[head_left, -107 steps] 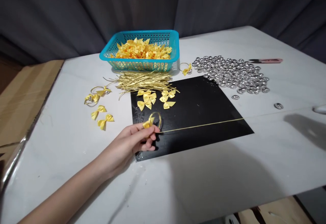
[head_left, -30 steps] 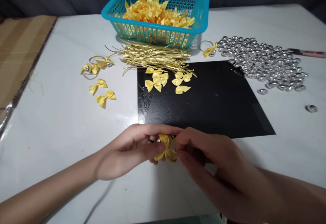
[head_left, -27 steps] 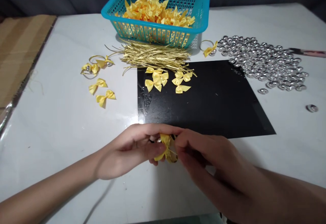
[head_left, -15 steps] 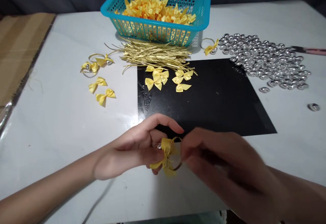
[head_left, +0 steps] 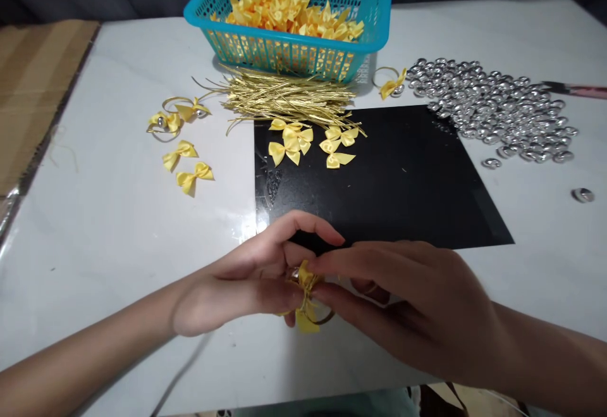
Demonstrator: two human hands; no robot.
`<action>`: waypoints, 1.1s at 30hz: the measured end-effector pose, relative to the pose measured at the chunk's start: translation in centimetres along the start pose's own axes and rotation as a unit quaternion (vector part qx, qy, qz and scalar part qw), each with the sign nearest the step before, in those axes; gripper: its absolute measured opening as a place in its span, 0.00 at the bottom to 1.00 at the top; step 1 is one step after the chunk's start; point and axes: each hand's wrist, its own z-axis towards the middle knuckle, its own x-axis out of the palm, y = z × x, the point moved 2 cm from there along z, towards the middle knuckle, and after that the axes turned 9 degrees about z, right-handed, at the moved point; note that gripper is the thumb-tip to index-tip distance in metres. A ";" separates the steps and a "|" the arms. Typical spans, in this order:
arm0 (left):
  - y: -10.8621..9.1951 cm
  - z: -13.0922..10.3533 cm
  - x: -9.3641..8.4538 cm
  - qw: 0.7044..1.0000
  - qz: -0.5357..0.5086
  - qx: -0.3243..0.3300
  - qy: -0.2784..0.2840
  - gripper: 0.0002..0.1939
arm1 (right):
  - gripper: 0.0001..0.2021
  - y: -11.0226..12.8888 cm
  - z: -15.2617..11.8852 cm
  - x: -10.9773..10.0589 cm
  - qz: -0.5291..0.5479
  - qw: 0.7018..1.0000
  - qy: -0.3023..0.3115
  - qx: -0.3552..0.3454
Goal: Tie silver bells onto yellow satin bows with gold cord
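Near the table's front edge, my left hand [head_left: 256,284] pinches a yellow ribbon bow [head_left: 307,297] between thumb and fingers. A gold wire loop [head_left: 327,319] is joined to the bow, and a bit of silver shows behind it. My right hand [head_left: 408,309] reaches in from the right, its thumb and index fingertips closed on the bow's right side and partly covering the loop. Just beyond my hands, several loose yellow bows [head_left: 290,142] lie along the top of a black sheet [head_left: 403,183].
A blue basket [head_left: 294,37] of yellow bows stands at the back. Before it lies a pile of gold wires [head_left: 289,95]. Silver beads [head_left: 497,110] spread at right, near a pink-handled tool [head_left: 578,90]. Looped bows [head_left: 165,123] sit at left; cardboard [head_left: 38,81] covers the far left.
My right fingers have moved left from the wire loop onto the bow. The bow has turned a little, while my left hand has stayed nearly in place.
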 end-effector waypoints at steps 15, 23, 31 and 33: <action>0.6 0.2 -0.1 0.993 0.066 0.086 -0.057 0.20 | 0.03 0.0 -0.4 -0.1 -0.047 0.998 -0.012 0.050; 0.1 0.2 0.0 0.995 0.036 0.058 -0.075 0.16 | 0.03 0.5 -0.2 -0.6 0.000 0.996 -0.041 0.073; -0.1 0.0 0.3 0.995 0.044 0.036 -0.082 0.18 | 0.03 0.5 0.5 -0.7 0.008 0.999 0.009 0.034; 0.1 0.0 0.3 0.995 0.053 0.039 -0.076 0.19 | 0.04 0.4 0.5 -0.7 -0.010 0.999 0.039 0.027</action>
